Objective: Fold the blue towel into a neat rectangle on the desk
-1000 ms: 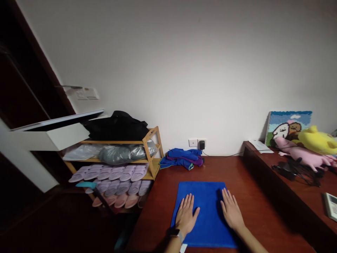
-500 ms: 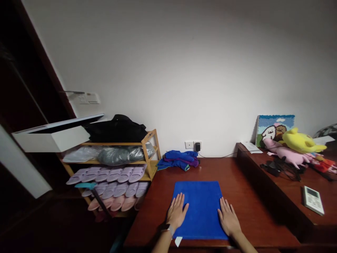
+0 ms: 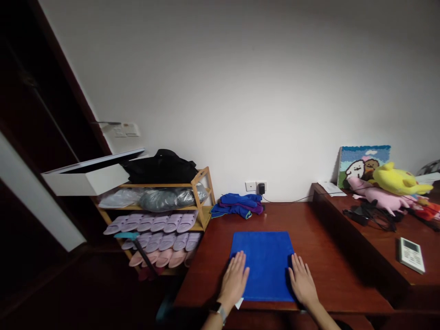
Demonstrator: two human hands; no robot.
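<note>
A blue cloth lies flat and smooth on the reddish-brown table, a white tag poking out at its near left corner. Over the cloth's left edge rests my left hand, palm down with fingers stretched forward. My right hand is palm down along the right edge, partly on the cloth and partly over the table. Neither hand holds anything. On the left wrist is a watch.
Crumpled blue and purple cloths lie at the table's back left. A wooden rack with slippers stands to the left. On the right, a higher surface carries plush toys, a picture and a calculator-like device.
The view has shifted, so most things appear a little further right and higher. The left hand has moved slightly inward along the cloth's left edge; both hands remain flat.
</note>
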